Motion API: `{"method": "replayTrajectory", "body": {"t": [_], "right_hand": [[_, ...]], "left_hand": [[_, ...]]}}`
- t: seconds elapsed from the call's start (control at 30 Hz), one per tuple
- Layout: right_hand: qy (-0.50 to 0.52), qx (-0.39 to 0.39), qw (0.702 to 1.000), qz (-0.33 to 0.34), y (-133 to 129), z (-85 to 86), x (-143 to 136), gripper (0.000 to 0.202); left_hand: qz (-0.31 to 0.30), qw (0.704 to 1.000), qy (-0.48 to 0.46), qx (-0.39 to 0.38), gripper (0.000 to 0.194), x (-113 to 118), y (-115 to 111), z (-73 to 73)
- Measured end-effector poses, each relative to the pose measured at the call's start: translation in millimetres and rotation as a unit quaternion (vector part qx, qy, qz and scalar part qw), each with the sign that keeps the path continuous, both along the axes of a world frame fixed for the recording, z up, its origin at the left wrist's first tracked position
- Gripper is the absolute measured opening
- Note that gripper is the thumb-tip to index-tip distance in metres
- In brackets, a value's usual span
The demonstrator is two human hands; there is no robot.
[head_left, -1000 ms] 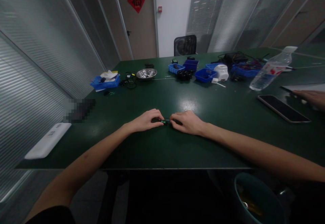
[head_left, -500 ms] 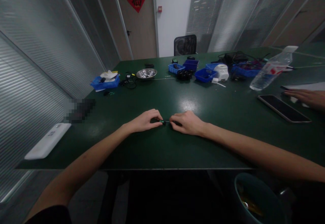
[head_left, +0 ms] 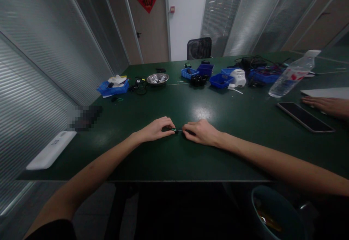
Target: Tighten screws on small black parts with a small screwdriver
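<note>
Near the middle of the dark green table (head_left: pixel 163 163), my left hand (head_left: pixel 157 129) pinches a small black and green part (head_left: pixel 175 130) between thumb and fingertips. Facing it from the right, my right hand (head_left: pixel 202 132) has its fingers closed at the far end of a thin, light-coloured piece (head_left: pixel 180 130) that runs to the small part. What exactly sits between the right fingertips is too small to make out. Both hands rest low over the tabletop, with a narrow gap between them.
A phone (head_left: pixel 304 117) and another person's hand (head_left: pixel 327 105) are at the right, below a tilted bottle (head_left: pixel 294 73). Blue trays (head_left: pixel 221 81) and a metal bowl (head_left: pixel 157 79) stand farther back. A white case (head_left: pixel 51 150) lies left; a bin (head_left: pixel 275 211) stands below.
The other person's hand at the right has shifted slightly and lies flatter beside the phone. My two hands and the small part show almost no movement.
</note>
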State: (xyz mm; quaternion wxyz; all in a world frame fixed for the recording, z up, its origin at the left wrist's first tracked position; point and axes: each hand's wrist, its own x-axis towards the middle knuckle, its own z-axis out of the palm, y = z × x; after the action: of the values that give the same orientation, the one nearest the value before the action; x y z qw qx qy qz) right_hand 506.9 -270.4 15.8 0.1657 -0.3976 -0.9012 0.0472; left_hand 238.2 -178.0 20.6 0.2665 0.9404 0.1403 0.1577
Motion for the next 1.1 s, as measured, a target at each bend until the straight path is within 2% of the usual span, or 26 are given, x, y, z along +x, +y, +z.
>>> {"method": "replayTrajectory", "body": {"t": [0.23, 0.73, 1.1], "right_hand": [[-0.008, 0.011, 1.0, -0.005, 2.5, -3.5, -2.8, 0.027], [0.008, -0.004, 1.0, -0.004, 1.8, -1.3, -0.7, 0.025], [0.025, -0.001, 0.999, 0.033, 2.6, -4.7, -0.4, 0.027]], "left_hand": [[-0.005, 1.0, -0.004, 0.01, 0.022, 4.0, 0.9, -5.1], [0.0, 1.0, 0.008, -0.003, 0.022, 2.7, -0.1, -1.2], [-0.001, 1.0, 0.002, -0.001, 0.021, 1.0, 1.0, -3.7]]}}
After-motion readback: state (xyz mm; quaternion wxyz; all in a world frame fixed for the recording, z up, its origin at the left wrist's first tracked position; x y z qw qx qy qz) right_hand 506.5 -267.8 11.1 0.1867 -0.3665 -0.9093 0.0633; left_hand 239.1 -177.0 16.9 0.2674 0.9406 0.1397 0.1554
